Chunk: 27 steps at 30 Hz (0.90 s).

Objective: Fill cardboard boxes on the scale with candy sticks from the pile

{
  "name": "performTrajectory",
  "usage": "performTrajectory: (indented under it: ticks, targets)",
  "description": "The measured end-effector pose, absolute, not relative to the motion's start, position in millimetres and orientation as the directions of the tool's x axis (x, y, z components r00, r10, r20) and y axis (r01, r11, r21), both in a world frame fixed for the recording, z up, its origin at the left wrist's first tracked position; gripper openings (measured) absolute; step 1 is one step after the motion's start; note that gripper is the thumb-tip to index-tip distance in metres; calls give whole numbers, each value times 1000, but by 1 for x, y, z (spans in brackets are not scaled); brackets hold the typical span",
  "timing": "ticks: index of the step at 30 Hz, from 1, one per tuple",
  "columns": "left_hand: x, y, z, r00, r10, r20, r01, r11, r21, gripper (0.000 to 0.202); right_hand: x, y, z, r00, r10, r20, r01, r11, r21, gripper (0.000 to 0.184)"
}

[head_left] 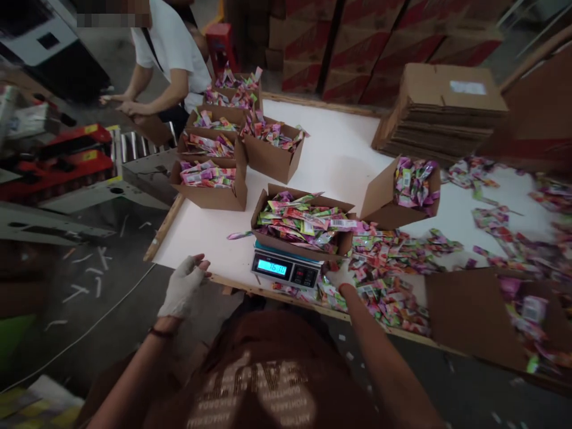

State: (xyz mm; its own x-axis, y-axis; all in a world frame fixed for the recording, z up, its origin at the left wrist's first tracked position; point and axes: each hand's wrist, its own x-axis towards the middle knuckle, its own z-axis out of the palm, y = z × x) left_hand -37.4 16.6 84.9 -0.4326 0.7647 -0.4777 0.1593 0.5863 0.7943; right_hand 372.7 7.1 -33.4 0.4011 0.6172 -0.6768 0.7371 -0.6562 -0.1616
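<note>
My left hand (182, 288), in a white glove that leaves the fingertips bare, hovers by the table's front edge. Its fingers are loosely bent and apart, with nothing in them. Beside the right end of a digital scale (286, 269) is my gloved right hand (340, 275), low among loose candy packets (384, 292). Its fingers are blurred, so I cannot tell whether they grip anything. On the scale sits an open carton (304, 241) heaped with colourful packets. The blue display (272, 267) is lit, its digits smeared.
Several filled cartons (214, 196) stand at the left of the white table (330, 143); another (379, 196) leans at the right. Flattened cardboard (447, 107) is stacked behind. A carton (473, 316) with packets lies front right. Across the table sits a person (172, 53) by a roller conveyor (134, 146).
</note>
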Motion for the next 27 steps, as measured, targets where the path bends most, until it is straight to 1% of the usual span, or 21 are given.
performTrajectory:
  ticks: [1, 2, 5, 7, 10, 11, 13, 14, 17, 18, 20, 22, 24, 26, 27]
  targets:
    - [-35, 20, 87, -425, 775, -468, 163, 574, 803, 70, 365, 4, -43, 443, 582, -682, 714, -689, -124, 69]
    - [-32, 23, 90, -416, 784, -460, 163, 562, 811, 70, 361, 2, -49, 461, 563, -686, 701, -705, -107, 64]
    - [-22, 31, 95, -399, 807, -435, 172, 532, 829, 69, 371, 7, -52, 419, 563, -712, 702, -698, -139, 40]
    - [-17, 34, 95, -389, 816, -428, 180, 523, 833, 68, 390, 12, -39, 370, 588, -719, 717, -673, -181, 27]
    - [-14, 34, 91, -367, 814, -450, 162, 533, 831, 69, 427, 18, 1, 306, 663, -683, 743, -615, -264, 8]
    - [-14, 34, 89, -361, 810, -463, 150, 540, 828, 70, 440, 20, 20, 285, 694, -662, 752, -589, -295, 8]
    - [-13, 34, 83, -345, 802, -488, 131, 556, 821, 72, 465, 22, 63, 243, 756, -608, 766, -534, -357, 17]
    - [-13, 35, 81, -334, 800, -499, 124, 562, 818, 73, 475, 23, 86, 226, 784, -578, 771, -507, -386, 18]
    - [-15, 38, 73, -297, 805, -514, 112, 564, 818, 75, 492, 26, 154, 202, 844, -496, 765, -453, -459, 10]
    - [-15, 39, 71, -289, 809, -512, 110, 559, 822, 75, 492, 29, 174, 197, 858, -474, 747, -444, -494, 17]
    - [-16, 41, 67, -280, 818, -503, 105, 547, 831, 73, 481, 38, 206, 146, 896, -420, 706, -392, -589, 36]
    - [-17, 42, 65, -276, 825, -493, 98, 534, 840, 71, 459, 54, 225, -16, 928, -372, 668, -267, -695, 46]
    - [-19, 43, 65, -275, 829, -487, 90, 526, 845, 71, 430, 74, 232, -238, 910, -340, 632, -121, -766, 46]
    - [-20, 42, 66, -278, 827, -488, 90, 528, 844, 71, 398, 94, 227, -392, 860, -328, 606, -27, -795, 43]
    - [-21, 41, 66, -279, 825, -492, 91, 533, 841, 72, 382, 103, 223, -419, 845, -333, 619, -3, -785, 41]
